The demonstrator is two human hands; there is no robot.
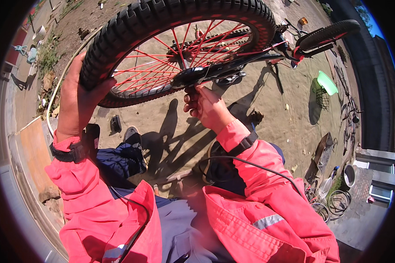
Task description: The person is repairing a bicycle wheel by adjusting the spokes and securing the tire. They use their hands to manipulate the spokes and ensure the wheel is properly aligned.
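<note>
A bicycle with a knobby black tire (118,37) and red spokes (158,72) fills the upper middle of the head view. My left hand (77,98) is wrapped round the tire's near left side, thumb over the tread. By the wheel's hub, my right hand (210,109) has its fingers curled and pinched at the underside of a black frame part (197,75). Whatever sits between those fingertips is hidden. Behind the spokes a chain (232,35) shows. The bicycle's other wheel (329,35) is farther off at the upper right.
On the sandy ground lie a black pedal-like piece (115,124) and, to the right, a light green basin (327,82) beside a dark wire basket (322,98). A pale hose (59,83) runs along the left. Coiled cables (338,200) and a bucket (349,175) stand lower right.
</note>
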